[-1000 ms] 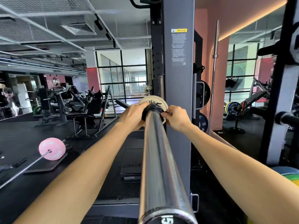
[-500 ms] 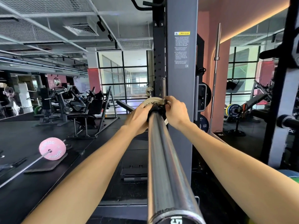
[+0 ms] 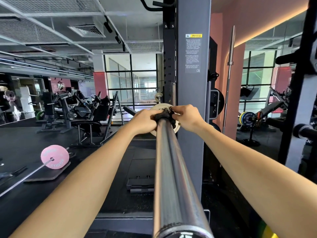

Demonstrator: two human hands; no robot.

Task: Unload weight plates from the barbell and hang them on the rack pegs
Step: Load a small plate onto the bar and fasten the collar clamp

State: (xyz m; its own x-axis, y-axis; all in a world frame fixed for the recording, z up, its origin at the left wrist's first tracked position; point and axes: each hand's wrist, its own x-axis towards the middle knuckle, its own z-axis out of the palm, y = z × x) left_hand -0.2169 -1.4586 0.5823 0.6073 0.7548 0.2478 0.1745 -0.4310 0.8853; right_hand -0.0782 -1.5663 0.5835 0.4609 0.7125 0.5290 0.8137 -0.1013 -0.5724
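Note:
A steel barbell sleeve (image 3: 173, 177) runs from the bottom of the view away toward the grey rack upright (image 3: 193, 100). A small cream weight plate (image 3: 162, 107) sits far down the sleeve, with a black collar clamp (image 3: 164, 115) in front of it. My left hand (image 3: 145, 121) grips the left side of the collar. My right hand (image 3: 187, 118) pinches the collar's lever on its right side. Black plates (image 3: 217, 103) hang on pegs behind the upright.
A pink plate (image 3: 54, 157) on another barbell lies on the floor at the left. Benches and machines (image 3: 89, 115) fill the far left. A spare bar (image 3: 229, 78) stands upright by the pink wall. A second rack post (image 3: 298, 100) with pegs rises at the right.
My right hand has shifted from the collar's lower right to its top edge and now pinches the lever. My left hand has stayed on the collar.

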